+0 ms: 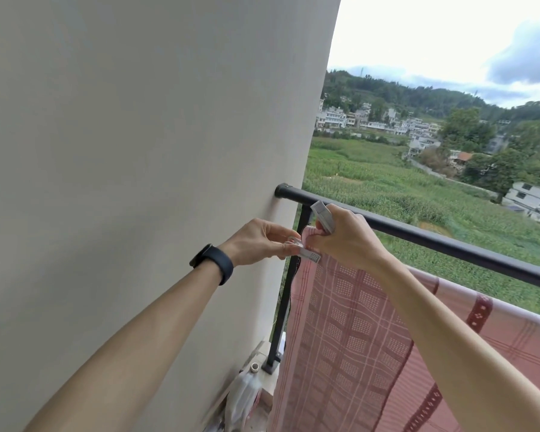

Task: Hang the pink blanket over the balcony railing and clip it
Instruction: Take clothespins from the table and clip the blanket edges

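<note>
The pink checked blanket [349,332] hangs down on the near side of the black balcony railing [434,240], its upper edge running off to the right. My left hand [259,241] pinches a white clothes peg [306,252] at the blanket's top left corner. My right hand [346,236] grips that bunched corner and also holds a second white peg [323,215] that sticks up from the fist. Both hands meet just below the rail, close to the wall.
A plain white wall [138,151] fills the left, where the rail ends. A black railing post [281,322] runs down to the floor ledge. A plastic bag and a bottle [247,397] lie at its foot. Fields and houses lie far below.
</note>
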